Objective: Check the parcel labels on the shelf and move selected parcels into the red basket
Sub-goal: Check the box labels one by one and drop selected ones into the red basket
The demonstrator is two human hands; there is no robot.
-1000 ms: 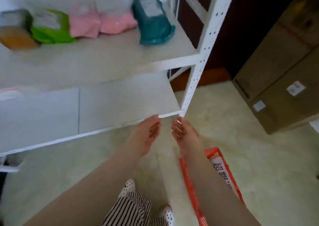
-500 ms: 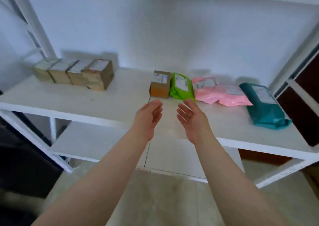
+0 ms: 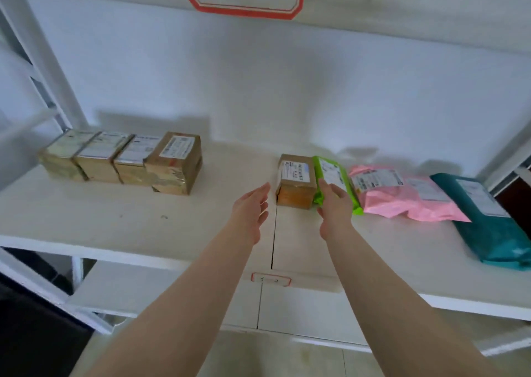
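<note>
Head view, frame centre: right hand reaches the green parcel, grip apart, label up for checking; left hand spread.

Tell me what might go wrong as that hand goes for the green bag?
The right hand reaches the green parcel, which is wedged between the small brown box and a pink bag; pulling it out could drag either neighbour along. The soft bag may also slip from a one-handed grip, since the left hand hovers free.
</note>
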